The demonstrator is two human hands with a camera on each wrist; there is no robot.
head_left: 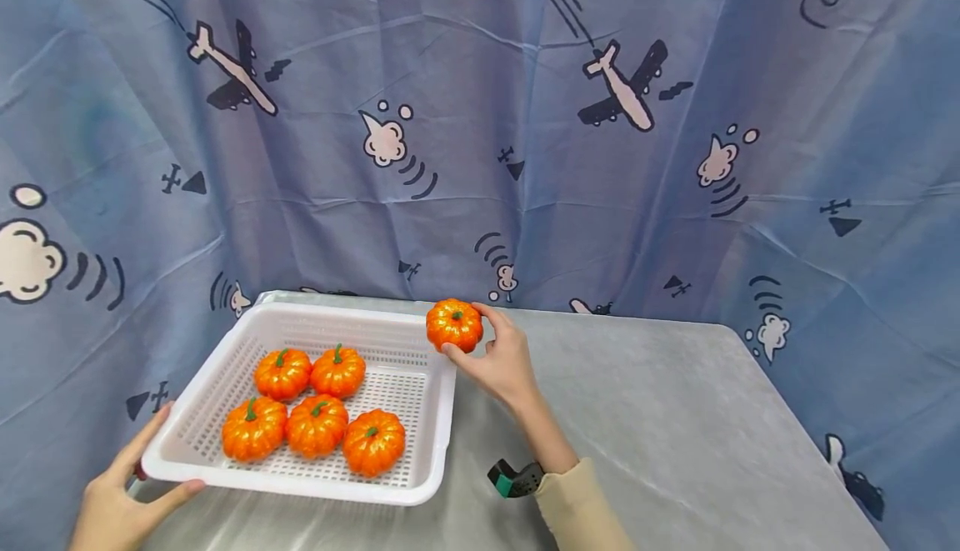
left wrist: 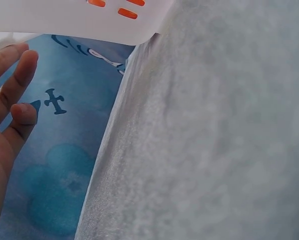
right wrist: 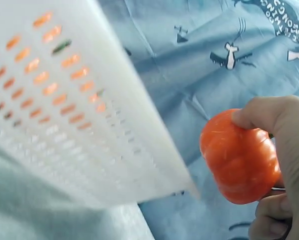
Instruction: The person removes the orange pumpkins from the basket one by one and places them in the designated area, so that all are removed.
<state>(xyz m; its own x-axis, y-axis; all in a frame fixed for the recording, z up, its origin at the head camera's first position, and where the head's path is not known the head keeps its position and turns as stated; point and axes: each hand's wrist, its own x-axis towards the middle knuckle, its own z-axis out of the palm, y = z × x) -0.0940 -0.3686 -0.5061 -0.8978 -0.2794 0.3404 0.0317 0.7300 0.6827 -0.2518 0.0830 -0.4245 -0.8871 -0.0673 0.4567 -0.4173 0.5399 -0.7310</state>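
A small orange toy pumpkin point(head_left: 453, 326) with a green stem is held by my right hand point(head_left: 502, 359), thumb on its near side and fingers on the far side. It is raised at the right rim of the white plastic basket point(head_left: 438, 472); the right wrist view shows the pumpkin point(right wrist: 239, 157) beside the basket's slotted wall point(right wrist: 139, 145). Several similar pumpkins point(head_left: 317, 426) lie inside the basket, in its left and middle. My left hand point(head_left: 123, 484) grips the basket's front left corner, thumb at the front rim and fingers along the left side.
The basket stands on the left part of a table with a grey cover point(head_left: 637, 418). A blue curtain point(head_left: 465, 117) with airplane prints hangs behind and around the table. A dark band point(head_left: 516, 478) with a green patch is on my right wrist.
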